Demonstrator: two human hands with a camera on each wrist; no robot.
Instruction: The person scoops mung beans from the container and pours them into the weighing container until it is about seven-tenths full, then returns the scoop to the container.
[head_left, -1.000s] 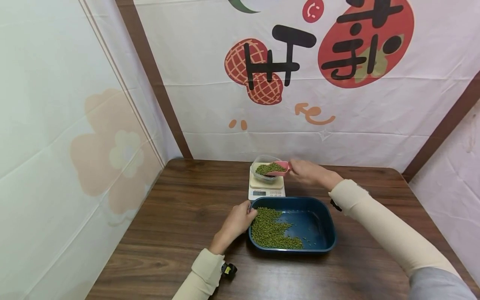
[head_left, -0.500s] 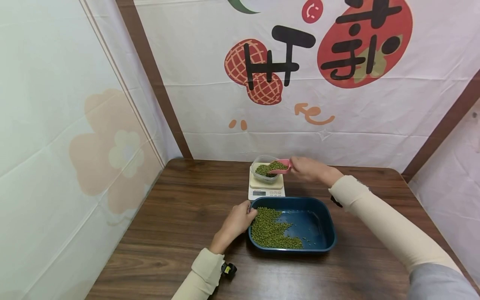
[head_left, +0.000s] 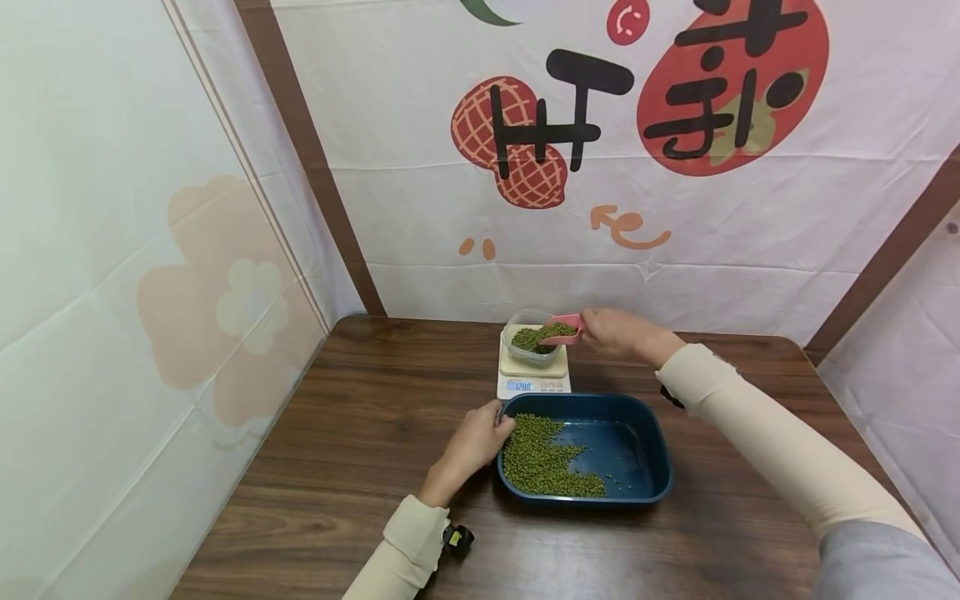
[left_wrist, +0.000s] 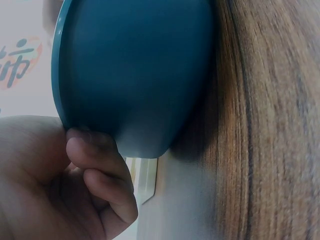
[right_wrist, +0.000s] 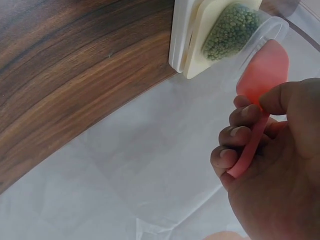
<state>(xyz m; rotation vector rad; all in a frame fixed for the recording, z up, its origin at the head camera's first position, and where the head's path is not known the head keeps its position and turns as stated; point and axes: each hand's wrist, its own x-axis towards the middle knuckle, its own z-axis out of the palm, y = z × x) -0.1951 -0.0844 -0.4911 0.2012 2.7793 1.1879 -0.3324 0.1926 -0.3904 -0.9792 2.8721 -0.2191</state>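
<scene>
Your blue tray (head_left: 626,450) stands on the brown table (head_left: 360,467), and green beans (head_left: 540,467) cover mostly its left half, while on its right half only some loose ones are lying on the bare bottom. Just beyond the far side of the tray, toward its left end, there is a kitchen scale (head_left: 551,373) with a lit display (head_left: 519,386); on the scale's plate stands a clear container (head_left: 534,359), partly filled with the same kind of beans. Your left hand (head_left: 474,437) grips the rim of the tray at its far left corner, with the fingers curled. Your right hand (head_left: 618,333) is beyond the tray's far side and holds closely the handle of a pink scoop (right_wrist: 265,70), the fingers wrapped and the thumb laid on it. The scoop carries beans and points leftward from this hand, its front part over the container; whether it touches the beans inside, you cannot tell.
</scene>
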